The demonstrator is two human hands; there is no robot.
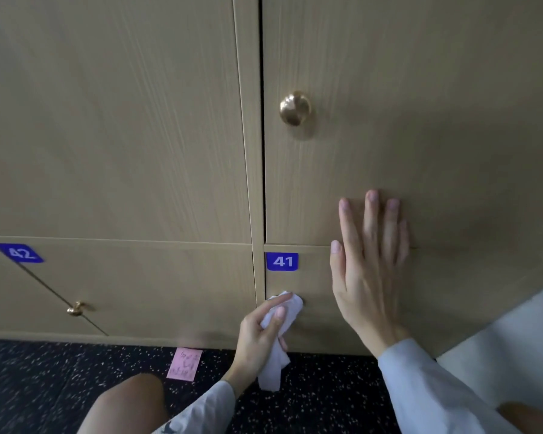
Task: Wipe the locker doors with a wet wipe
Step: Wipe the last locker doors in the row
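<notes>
Evidently soft, limp crumpled white wet wipe [279,333]: left hand [257,336] pinches bunched top against beige wooden locker door [308,324], tail dangling below; right hand [367,270] spread flat just beside.

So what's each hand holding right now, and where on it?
The left hand grips the wipe around its bunched upper part; the lower end hangs free. The right hand holds nothing, flat on the door.

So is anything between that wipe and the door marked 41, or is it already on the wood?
Nothing visible stands between them. The left hand grips the wet wipe, whose top end seems to press on the door of locker 41, just below its blue number label. The right hand lies flat against the doors to the side, clear of the wipe.
</notes>
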